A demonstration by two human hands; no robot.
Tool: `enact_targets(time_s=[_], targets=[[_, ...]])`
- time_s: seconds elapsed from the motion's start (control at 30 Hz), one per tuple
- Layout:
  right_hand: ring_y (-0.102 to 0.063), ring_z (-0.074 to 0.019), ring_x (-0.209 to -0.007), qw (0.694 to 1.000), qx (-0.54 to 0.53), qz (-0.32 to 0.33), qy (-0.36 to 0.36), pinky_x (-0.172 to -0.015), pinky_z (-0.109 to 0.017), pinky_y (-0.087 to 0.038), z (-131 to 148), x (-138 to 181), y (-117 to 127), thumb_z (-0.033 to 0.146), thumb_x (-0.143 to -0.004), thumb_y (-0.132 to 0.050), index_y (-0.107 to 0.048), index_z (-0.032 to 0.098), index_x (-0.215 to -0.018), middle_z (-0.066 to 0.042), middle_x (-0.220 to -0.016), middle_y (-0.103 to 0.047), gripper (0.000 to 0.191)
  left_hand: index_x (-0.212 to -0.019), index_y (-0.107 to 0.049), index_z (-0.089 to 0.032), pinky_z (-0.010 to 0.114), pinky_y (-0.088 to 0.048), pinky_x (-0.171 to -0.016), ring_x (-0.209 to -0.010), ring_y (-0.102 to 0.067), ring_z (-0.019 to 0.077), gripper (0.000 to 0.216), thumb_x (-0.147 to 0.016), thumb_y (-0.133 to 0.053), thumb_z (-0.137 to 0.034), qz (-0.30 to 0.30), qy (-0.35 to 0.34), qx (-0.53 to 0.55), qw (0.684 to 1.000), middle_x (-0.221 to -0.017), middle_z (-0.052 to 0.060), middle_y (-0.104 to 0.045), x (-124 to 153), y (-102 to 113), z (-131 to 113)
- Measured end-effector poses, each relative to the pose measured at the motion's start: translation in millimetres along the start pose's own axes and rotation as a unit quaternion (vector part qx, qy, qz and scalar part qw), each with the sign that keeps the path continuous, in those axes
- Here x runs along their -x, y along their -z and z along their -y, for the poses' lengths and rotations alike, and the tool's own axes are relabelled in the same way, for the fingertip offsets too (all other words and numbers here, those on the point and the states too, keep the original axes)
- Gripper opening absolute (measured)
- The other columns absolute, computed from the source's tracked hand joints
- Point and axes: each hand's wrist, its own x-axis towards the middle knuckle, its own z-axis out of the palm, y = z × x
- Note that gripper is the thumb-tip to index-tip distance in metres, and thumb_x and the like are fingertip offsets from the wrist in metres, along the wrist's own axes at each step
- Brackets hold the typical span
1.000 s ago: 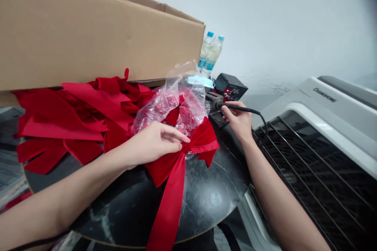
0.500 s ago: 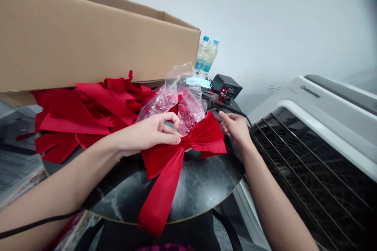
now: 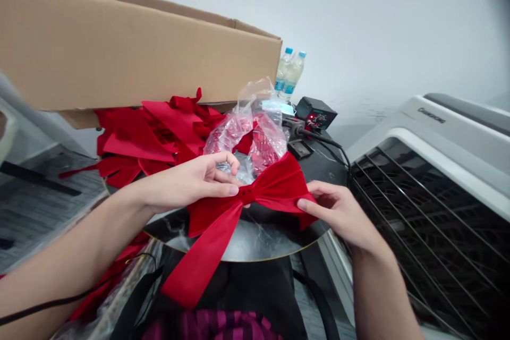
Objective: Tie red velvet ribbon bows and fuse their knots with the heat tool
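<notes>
A large red velvet bow [image 3: 279,183] is held above the front of the black marbled table [image 3: 266,239]. My left hand [image 3: 207,180] pinches it near the centre knot, thumb on top, with the index finger curled above. At the other end, my right hand [image 3: 338,210] grips the edge of the right loop between thumb and fingers. One long ribbon tail hangs from the knot down past the table edge. Small dark dots show on the knot band. Just behind the bow lies a clear plastic bag [image 3: 269,143] with red pieces in it.
Red ribbon strips [image 3: 159,133] are heaped at the left, before a big cardboard box [image 3: 139,48]. Behind the bag stand two bottles [image 3: 292,74]. A black control box [image 3: 316,112] with a lit red light and cables sits at the right, near a white Changhong appliance [image 3: 402,122].
My right hand has come down from near the soldering-type cable and taken hold of the bow's right loop. The view has shifted, and the ribbon tail has swung left.
</notes>
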Motion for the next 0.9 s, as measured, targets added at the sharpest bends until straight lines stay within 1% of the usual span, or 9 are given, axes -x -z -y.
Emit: enact_targets(time_s=[0.07, 0.13, 0.17, 0.3, 0.43, 0.53, 0.63, 0.73, 0.9], targets=[[-0.071, -0.0216, -0.093, 0.985, 0.112, -0.114, 0.067, -0.086, -0.035, -0.056, 8, 6, 3, 0.038, -0.084, -0.083, -0.077, 0.022, -0.107, -0.005, -0.103, -0.077, 0.028, -0.097, -0.048, -0.020, 0.010, -0.044, -0.064, -0.068, -0.063, 0.0038, 0.024, -0.095, -0.071, -0.012, -0.023, -0.006, 0.000, 1.000, -0.076, -0.005, -0.071, 6, -1, 2], [-0.070, -0.0223, -0.101, 0.932, 0.176, -0.265, 0.173, -0.094, -0.038, -0.054, 17, 14, -7, 0.031, -0.085, -0.083, -0.074, 0.025, -0.110, -0.004, -0.107, -0.075, 0.027, -0.098, -0.048, -0.020, 0.011, -0.045, -0.064, -0.071, -0.065, 0.0052, 0.024, -0.095, -0.070, -0.012, -0.044, -0.009, 0.008, 0.999, -0.078, -0.003, -0.073, 10, -3, 4], [-0.069, -0.0220, -0.100, 0.908, 0.192, -0.297, 0.226, -0.093, -0.039, -0.054, 21, 18, -17, 0.026, -0.084, -0.082, -0.073, 0.024, -0.108, -0.004, -0.105, -0.074, 0.026, -0.098, -0.048, -0.021, 0.011, -0.046, -0.064, -0.071, -0.066, 0.0057, 0.024, -0.095, -0.070, -0.012, -0.050, -0.009, 0.015, 0.999, -0.078, -0.003, -0.074, 12, -4, 5], [-0.068, -0.0183, -0.085, 0.866, 0.290, -0.189, 0.361, -0.077, -0.034, -0.052, 32, 25, -64, 0.014, -0.084, -0.083, -0.071, 0.021, -0.108, -0.004, -0.094, -0.073, 0.029, -0.099, -0.050, -0.021, 0.014, -0.049, -0.066, -0.069, -0.065, 0.0063, 0.023, -0.095, -0.072, -0.015, -0.056, -0.010, 0.035, 0.998, -0.079, -0.003, -0.073, 14, -6, 10], [-0.065, -0.0167, -0.075, 0.830, 0.353, -0.195, 0.386, -0.073, -0.036, -0.044, 34, 16, -87, 0.012, -0.087, -0.080, -0.071, 0.021, -0.101, -0.002, -0.086, -0.075, 0.018, -0.101, -0.053, -0.021, 0.017, -0.052, -0.069, -0.073, -0.067, 0.0088, 0.023, -0.093, -0.075, -0.016, -0.066, 0.000, 0.038, 0.997, -0.084, 0.000, -0.074, 18, -6, 12], [-0.063, -0.0158, -0.070, 0.842, 0.340, -0.208, 0.363, -0.070, -0.035, -0.043, 38, 12, -93, 0.014, -0.090, -0.076, -0.071, 0.021, -0.096, -0.001, -0.077, -0.072, 0.011, -0.106, -0.056, -0.022, 0.020, -0.056, -0.072, -0.082, -0.072, 0.0133, 0.027, -0.091, -0.078, -0.019, -0.113, 0.002, 0.049, 0.992, -0.093, 0.004, -0.077, 23, -7, 12], [-0.058, -0.0122, -0.056, 0.900, 0.259, -0.182, 0.298, -0.059, -0.029, -0.048, 48, 11, -108, 0.026, -0.092, -0.075, -0.071, 0.022, -0.100, 0.002, -0.070, -0.069, 0.010, -0.110, -0.059, -0.023, 0.021, -0.057, -0.072, -0.080, -0.073, 0.0133, 0.030, -0.088, -0.080, -0.021, -0.167, -0.015, 0.058, 0.984, -0.094, 0.003, -0.076, 28, -9, 12], [-0.060, -0.0102, -0.054, 0.945, 0.178, -0.159, 0.222, -0.057, -0.025, -0.053, 57, 10, -131, 0.026, -0.095, -0.068, -0.071, 0.022, -0.101, 0.001, -0.080, -0.075, 0.007, -0.111, -0.061, -0.023, 0.021, -0.057, -0.072, -0.076, -0.073, 0.0128, 0.031, -0.087, -0.081, -0.021, -0.191, -0.041, 0.065, 0.979, -0.093, 0.002, -0.076, 35, -12, 14], [-0.059, -0.0079, -0.053, 0.959, 0.134, -0.159, 0.191, -0.054, -0.021, -0.050, 62, 2, -148, 0.016, -0.091, -0.065, -0.072, 0.021, -0.091, 0.004, -0.074, -0.073, 0.009, -0.113, -0.064, -0.023, 0.017, -0.054, -0.063, -0.071, -0.070, 0.0115, 0.034, -0.085, -0.083, -0.030, -0.235, -0.033, 0.065, 0.969, -0.087, 0.001, -0.076, 48, -14, 19]])
